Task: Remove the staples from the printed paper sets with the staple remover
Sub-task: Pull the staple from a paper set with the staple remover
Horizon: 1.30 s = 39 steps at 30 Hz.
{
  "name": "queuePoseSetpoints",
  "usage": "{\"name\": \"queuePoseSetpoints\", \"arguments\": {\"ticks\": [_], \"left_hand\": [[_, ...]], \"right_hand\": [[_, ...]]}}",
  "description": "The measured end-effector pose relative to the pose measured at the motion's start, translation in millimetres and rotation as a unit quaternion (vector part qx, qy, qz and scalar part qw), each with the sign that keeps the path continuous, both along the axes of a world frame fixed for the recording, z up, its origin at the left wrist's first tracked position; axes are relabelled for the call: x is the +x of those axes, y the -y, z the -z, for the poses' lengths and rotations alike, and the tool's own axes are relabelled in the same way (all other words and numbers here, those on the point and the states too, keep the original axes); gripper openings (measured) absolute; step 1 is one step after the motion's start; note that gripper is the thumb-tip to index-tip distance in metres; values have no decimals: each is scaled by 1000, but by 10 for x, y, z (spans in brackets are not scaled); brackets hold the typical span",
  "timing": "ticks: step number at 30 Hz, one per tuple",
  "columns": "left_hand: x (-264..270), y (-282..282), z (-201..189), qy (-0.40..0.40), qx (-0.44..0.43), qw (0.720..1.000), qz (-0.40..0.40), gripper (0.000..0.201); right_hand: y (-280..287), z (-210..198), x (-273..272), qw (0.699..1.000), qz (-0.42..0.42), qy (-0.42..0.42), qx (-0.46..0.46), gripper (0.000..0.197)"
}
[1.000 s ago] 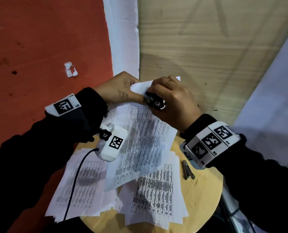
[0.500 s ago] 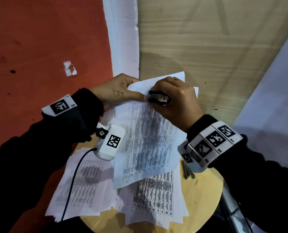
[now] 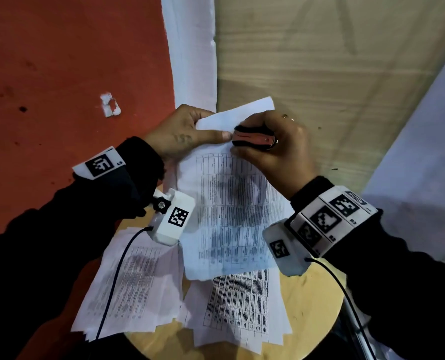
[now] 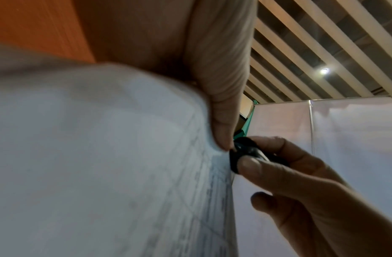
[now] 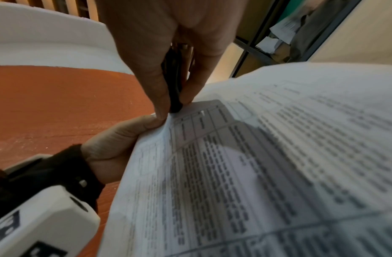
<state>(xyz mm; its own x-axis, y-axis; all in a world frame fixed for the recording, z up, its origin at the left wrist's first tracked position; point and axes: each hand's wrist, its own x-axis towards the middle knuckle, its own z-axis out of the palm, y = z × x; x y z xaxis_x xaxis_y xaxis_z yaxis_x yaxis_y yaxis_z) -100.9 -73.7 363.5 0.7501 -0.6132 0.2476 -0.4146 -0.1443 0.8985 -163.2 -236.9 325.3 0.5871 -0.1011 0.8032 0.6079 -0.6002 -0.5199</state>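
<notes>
A printed paper set (image 3: pixel 231 209) with table text is held up above the round wooden table (image 3: pixel 317 302). My left hand (image 3: pixel 182 133) pinches its top left corner, thumb on top; in the left wrist view that thumb (image 4: pixel 223 132) presses the paper set (image 4: pixel 102 156). My right hand (image 3: pixel 273 149) grips the staple remover (image 3: pixel 253 139), black with an orange-red side, its tip against the corner beside my left thumb. The right wrist view shows the staple remover (image 5: pixel 174 83) squeezed between thumb and fingers, its tip on the paper set (image 5: pixel 256 165). No staple is visible.
More printed sheets (image 3: pixel 133 287) and another set (image 3: pixel 242 310) lie spread on the table below. A red floor (image 3: pixel 60 74) lies to the left and a wood-grain panel (image 3: pixel 320 61) behind. White wrist cameras (image 3: pixel 173 219) hang under both arms.
Both hands have lifted the paper set higher and tilted it. The staple remover has turned, so its orange-red side now faces the head camera.
</notes>
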Motion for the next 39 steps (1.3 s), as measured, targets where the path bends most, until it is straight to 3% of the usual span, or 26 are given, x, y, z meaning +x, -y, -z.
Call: {"name": "queuePoseSetpoints", "arguments": {"ticks": [2, 5, 8, 10, 16, 19, 24, 29, 35, 39], "left_hand": [[-10, 31, 19, 16, -11, 1000, -13, 8], [2, 69, 75, 65, -24, 996, -62, 10], [36, 20, 96, 106, 0, 989, -107, 42], [65, -25, 115, 116, 11, 987, -110, 58], [107, -83, 114, 122, 30, 985, -120, 71], [160, -124, 105, 116, 22, 986, -121, 57], [183, -193, 37, 63, 15, 992, -107, 11], [144, -229, 3, 36, 8, 995, -91, 13], [236, -293, 30, 46, 5, 993, -108, 9], [348, -439, 164, 68, -46, 982, -172, 33]], "right_hand": [[-27, -6, 7, 1000, 11, 13, -3, 28], [-39, 5, 30, 998, 46, 43, -22, 21], [48, 19, 56, 996, 83, 31, -13, 20], [111, 84, 59, 995, 96, 2, -7, 20], [248, 361, 28, 975, 74, -183, 98, 30], [267, 375, 13, 955, -2, -230, 187, 35], [318, 356, 25, 908, -102, -310, 263, 35], [329, 323, 77, 866, -178, -365, 291, 42], [363, 322, 74, 871, -175, -346, 302, 36], [491, 329, 87, 868, -144, -330, 343, 39]]}}
